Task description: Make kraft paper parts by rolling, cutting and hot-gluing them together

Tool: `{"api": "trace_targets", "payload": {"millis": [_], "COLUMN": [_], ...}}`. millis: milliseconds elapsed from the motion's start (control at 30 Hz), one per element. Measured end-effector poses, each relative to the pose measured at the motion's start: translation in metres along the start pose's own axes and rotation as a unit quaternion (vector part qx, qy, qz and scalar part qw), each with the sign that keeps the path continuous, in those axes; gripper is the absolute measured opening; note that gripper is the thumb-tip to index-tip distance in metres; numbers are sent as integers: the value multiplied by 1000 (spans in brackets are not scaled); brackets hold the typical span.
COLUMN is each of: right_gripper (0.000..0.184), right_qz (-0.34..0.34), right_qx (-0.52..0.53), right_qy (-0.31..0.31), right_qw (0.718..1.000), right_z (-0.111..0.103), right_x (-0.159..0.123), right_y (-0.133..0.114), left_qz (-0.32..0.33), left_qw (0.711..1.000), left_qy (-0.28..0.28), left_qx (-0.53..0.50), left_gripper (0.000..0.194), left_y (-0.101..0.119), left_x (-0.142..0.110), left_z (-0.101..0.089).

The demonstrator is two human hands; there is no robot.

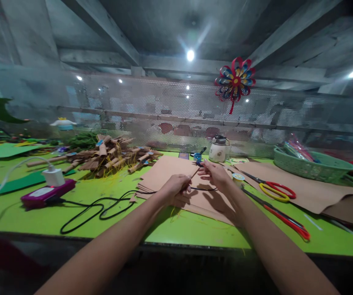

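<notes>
My left hand (178, 185) is closed around a narrow piece of brown paper (195, 172), which looks rolled or folded and slants up to the right. At its far end my right hand (215, 174) pinches with thumb and forefinger, the other fingers spread loosely. Below both hands lies a stack of brown paper sheets (160, 174) with yellow threads along the near edge. Just beyond the fingertips is a small blue tool (197, 157) with a black part; its kind is hard to make out. A black cable (101, 205) runs toward the sheets.
Paper rolls with yellow threads (111, 157) are heaped at left, behind a purple power strip (48, 193). To the right lie scissors (276, 190), a red-handled tool (287, 223), a small spool (238, 177) and a green basket (313, 166). A lidded cup (218, 149) stands behind.
</notes>
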State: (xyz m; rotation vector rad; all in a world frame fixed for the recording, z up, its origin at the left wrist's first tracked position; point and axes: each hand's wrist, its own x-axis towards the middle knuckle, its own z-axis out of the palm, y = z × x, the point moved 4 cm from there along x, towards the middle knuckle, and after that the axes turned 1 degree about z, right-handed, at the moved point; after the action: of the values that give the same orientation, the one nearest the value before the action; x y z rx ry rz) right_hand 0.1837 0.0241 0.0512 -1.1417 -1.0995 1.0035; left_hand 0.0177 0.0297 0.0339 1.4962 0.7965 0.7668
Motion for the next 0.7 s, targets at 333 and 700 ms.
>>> {"api": "trace_targets", "payload": {"millis": [333, 700], "right_gripper": [37, 66], "right_qz": [-80, -104], "right_qx": [6, -20], "right_qy": [-29, -109], "right_qw": [996, 988], "right_z": [19, 22], "right_x": [-7, -13], "right_y": [2, -9], "left_qz": [-8, -65], "left_qw": [994, 977], "left_qy": [-67, -131], "left_qx": [-85, -154], "left_gripper": [17, 17], "left_y": [-7, 0], "left_x": [4, -6], "left_z": [6, 14]}}
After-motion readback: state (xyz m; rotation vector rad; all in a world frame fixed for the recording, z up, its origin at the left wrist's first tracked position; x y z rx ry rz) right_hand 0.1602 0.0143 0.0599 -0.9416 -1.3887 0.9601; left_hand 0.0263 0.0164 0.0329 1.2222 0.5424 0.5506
